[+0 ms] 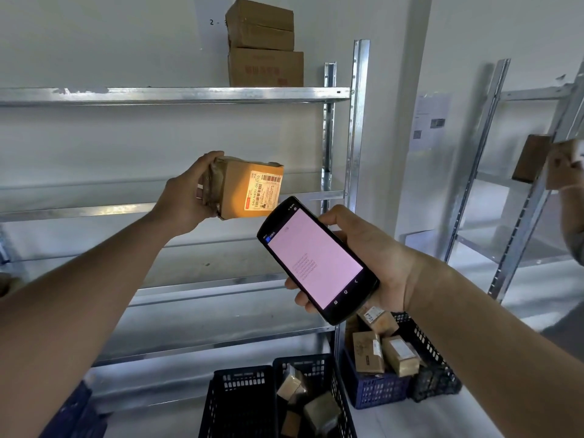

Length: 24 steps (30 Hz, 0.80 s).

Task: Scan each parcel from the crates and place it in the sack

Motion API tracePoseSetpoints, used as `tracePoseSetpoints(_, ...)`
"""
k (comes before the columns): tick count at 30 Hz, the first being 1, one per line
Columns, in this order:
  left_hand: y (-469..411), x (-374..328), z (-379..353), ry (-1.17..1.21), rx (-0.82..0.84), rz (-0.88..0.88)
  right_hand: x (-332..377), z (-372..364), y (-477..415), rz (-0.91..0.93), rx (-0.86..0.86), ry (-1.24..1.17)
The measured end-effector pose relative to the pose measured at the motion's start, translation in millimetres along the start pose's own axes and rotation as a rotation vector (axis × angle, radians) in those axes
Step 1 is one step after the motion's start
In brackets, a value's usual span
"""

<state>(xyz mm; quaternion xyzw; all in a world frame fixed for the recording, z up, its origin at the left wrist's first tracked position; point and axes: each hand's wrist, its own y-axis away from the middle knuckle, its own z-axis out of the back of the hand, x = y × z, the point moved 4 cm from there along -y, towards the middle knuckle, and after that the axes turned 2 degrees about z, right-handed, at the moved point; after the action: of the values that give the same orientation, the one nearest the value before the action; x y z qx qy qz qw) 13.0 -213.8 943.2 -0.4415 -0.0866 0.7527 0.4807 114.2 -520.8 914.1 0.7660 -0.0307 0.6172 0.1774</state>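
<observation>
Head view: the left hand (pixel 186 197) is raised in front of the metal shelving (pixel 177 94). Its fingers and thumb are curled round the taped end of a brown cardboard parcel (pixel 240 188), and it holds the parcel clear in the air. The white barcode label (pixel 265 191) is turned this way, and a warm patch of light falls across that face.

Just below and to the right, the right hand (pixel 376 263) grips a black handheld scanner (pixel 316 260). It is wrapped round the back, with fingertips showing at the left edge. The pale pink screen faces up, and its text is too small to read. The scanner's top end points at the parcel, near it but apart.

Low down, two dark crates (pixel 240 403) sit side by side, and the right one has brown parcels in it. Just beyond them is a blue crate (pixel 373 390) heaped with small cartons. Up on the top shelf, two cardboard boxes (pixel 262 45) are stacked.
</observation>
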Motion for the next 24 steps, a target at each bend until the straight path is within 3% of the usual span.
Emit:
tracePoseSetpoints(11,4,1,0,-0.04,-0.008,0.01,-7,7,2,0.016,0.047,-0.003)
tracePoseSetpoints(16,5,13,2,-0.028,-0.045,0.086,-7,4,-12,0.127,0.022,-0.063)
tracePoseSetpoints(20,16,34,11,0.021,-0.189,0.216,-3,-15,-43,0.318,-0.028,-0.224)
tracePoseSetpoints(24,42,49,37,-0.046,-0.336,0.287,1,-52,-76,0.393,-0.022,-0.34)
